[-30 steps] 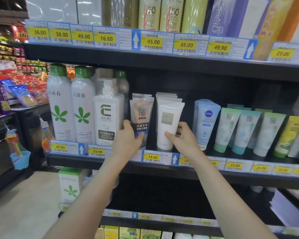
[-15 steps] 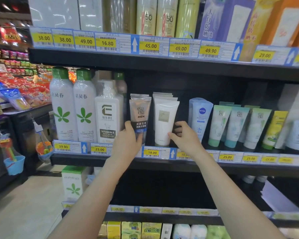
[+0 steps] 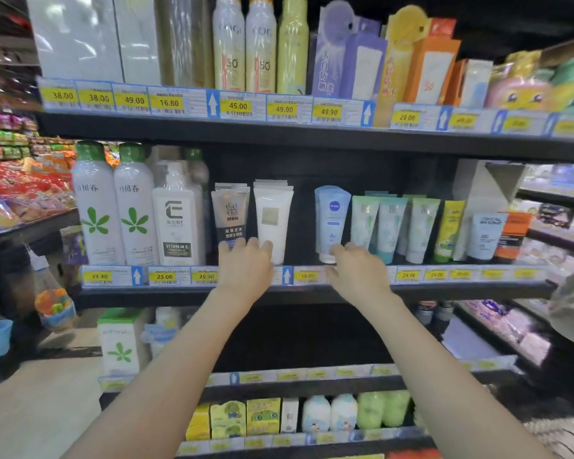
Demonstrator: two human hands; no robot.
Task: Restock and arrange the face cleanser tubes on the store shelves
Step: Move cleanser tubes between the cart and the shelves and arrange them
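Cleanser tubes stand in rows on the middle shelf (image 3: 312, 291) — the left hand (image 3: 244, 265) rests loose-fingered against the feet of the grey MEN tube (image 3: 230, 213) and white tube (image 3: 273, 217), gripping neither. The right hand (image 3: 353, 271), fingers relaxed, reaches at the blue Nivea tube (image 3: 331, 220) — likely next to be straightened, which calls for a gentle nudge at its base.

A single head-worn camera is looking straight ahead and slightly down at the middle shelf (image 3: 312, 291) from close in front of it, within arm's reach. It is taking in the shelf above it, two lower shelves below it, and an aisle running off to its left, with no second view sharing the scene.
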